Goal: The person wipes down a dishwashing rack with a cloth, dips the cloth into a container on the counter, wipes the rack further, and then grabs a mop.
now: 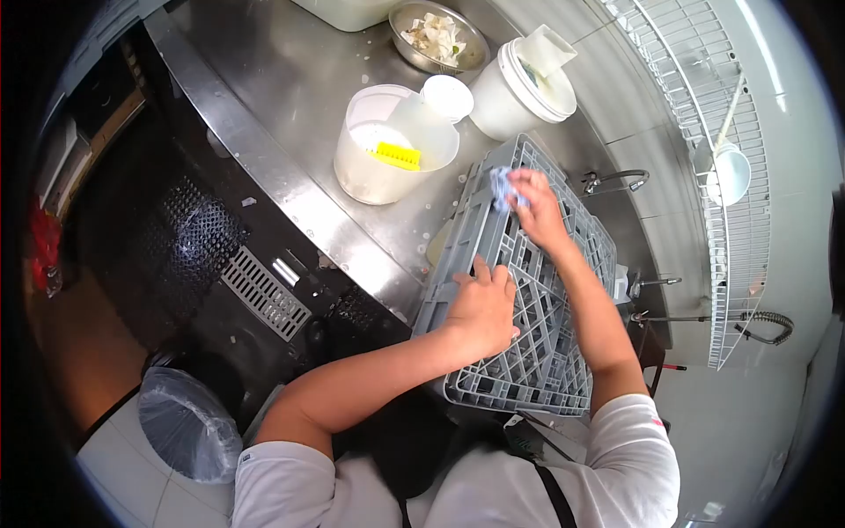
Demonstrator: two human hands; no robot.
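Note:
A grey plastic dish rack point(537, 352) with a lattice face stands tilted in front of me. My left hand point(482, 310) grips its near side wall, with the thumb hidden from sight. In my right hand point(537, 209) is a crumpled blue-and-white cloth point(503, 188), pressed against the upper part of the rack's side. Left of the rack, a translucent white tub point(361, 167) holds a yellow scrubbing brush point(398, 156). A small round white container point(447, 99) sits at the tub's back rim.
A white bucket point(515, 106) and a metal bowl point(475, 62) of food scraps stand farther back on the steel counter point(264, 84). Taps point(620, 180) project from the right wall, below a wire shelf point(647, 53). A bagged bin point(185, 427) stands lower left, near a floor drain grate point(264, 293).

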